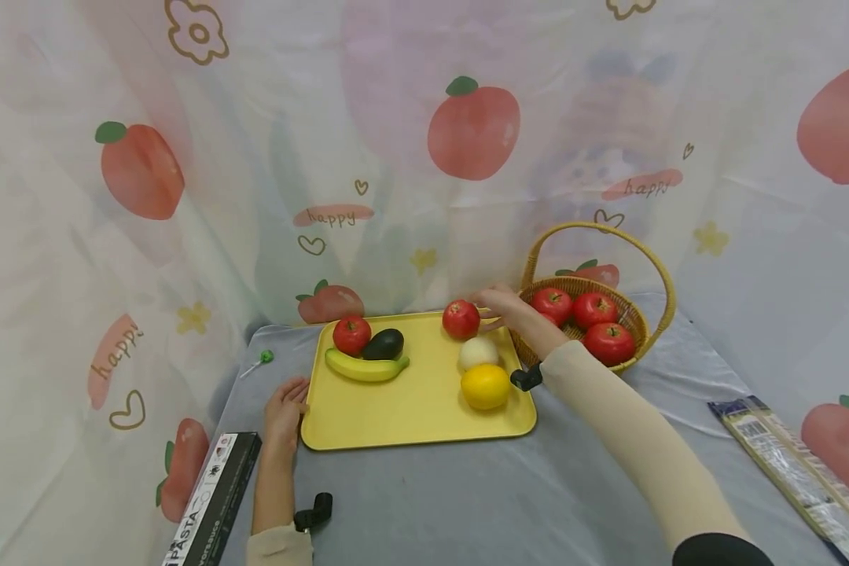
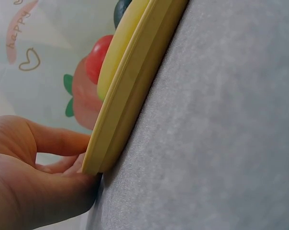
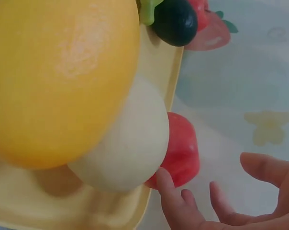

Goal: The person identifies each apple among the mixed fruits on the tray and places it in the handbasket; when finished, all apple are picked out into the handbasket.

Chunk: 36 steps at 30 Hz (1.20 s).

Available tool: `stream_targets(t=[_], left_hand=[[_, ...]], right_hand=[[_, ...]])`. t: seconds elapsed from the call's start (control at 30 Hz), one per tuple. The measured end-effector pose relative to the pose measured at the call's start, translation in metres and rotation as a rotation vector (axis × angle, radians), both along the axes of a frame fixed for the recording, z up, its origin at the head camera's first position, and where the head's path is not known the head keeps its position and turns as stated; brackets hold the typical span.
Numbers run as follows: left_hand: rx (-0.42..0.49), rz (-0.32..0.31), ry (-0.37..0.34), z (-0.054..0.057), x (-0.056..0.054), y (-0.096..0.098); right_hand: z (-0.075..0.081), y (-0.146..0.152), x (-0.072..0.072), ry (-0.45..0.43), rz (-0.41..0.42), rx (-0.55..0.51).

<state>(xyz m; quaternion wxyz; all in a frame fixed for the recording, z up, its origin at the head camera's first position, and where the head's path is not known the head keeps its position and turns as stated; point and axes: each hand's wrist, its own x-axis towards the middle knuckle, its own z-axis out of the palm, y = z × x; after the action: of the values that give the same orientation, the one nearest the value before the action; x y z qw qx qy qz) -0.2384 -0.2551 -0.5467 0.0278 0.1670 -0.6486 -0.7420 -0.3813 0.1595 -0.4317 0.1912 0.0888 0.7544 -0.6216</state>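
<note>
My left hand (image 1: 285,413) pinches the left edge of a yellow tray (image 1: 410,417); the left wrist view has the thumb and fingers on either side of the tray's rim. Beside a red apple (image 1: 461,320) at the tray's back right corner is my right hand (image 1: 501,305). In the right wrist view its fingers are spread, one fingertip overlapping the apple (image 3: 183,151). A cream-white round fruit (image 1: 478,354) and a yellow-orange fruit (image 1: 485,387) lie in front of that apple. Another apple (image 1: 351,336), a dark green avocado (image 1: 384,344) and a banana (image 1: 365,367) are grouped at the tray's left.
Just right of the tray, a wicker basket (image 1: 644,322) with a tall handle holds several red apples; my right forearm crosses in front of it. A black pasta box (image 1: 215,503) lies front left, a green lollipop (image 1: 266,357) back left, and a long clear packet (image 1: 792,464) at right.
</note>
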Motion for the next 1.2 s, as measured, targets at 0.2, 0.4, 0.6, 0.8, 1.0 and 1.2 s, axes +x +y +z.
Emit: stream_targets(t=[0.2,0.4,0.6,0.8,1.0,1.2], left_hand=[[0.002,-0.001,0.02,0.003,0.0,0.001],[0.01,0.011,0.024,0.003,-0.001,0.0],[0.015,0.004,0.027,0.002,-0.002,0.001],[0.02,0.004,0.039,0.002,-0.003,0.002],[0.002,0.006,0.025,0.001,-0.003,0.004],[-0.001,0.01,0.018,-0.001,-0.001,0.0]], right_hand=[[-0.005,-0.01,-0.006,-0.044,-0.025,0.015],[-0.015,-0.02,-0.013,-0.016,-0.02,0.046],[-0.023,-0.023,-0.018,-0.031,-0.051,0.033],[-0.02,-0.022,-0.019,-0.04,-0.055,0.038],[-0.017,-0.021,-0.014,-0.026,-0.025,0.114],[-0.02,-0.021,-0.014,-0.039,0.033,0.16]])
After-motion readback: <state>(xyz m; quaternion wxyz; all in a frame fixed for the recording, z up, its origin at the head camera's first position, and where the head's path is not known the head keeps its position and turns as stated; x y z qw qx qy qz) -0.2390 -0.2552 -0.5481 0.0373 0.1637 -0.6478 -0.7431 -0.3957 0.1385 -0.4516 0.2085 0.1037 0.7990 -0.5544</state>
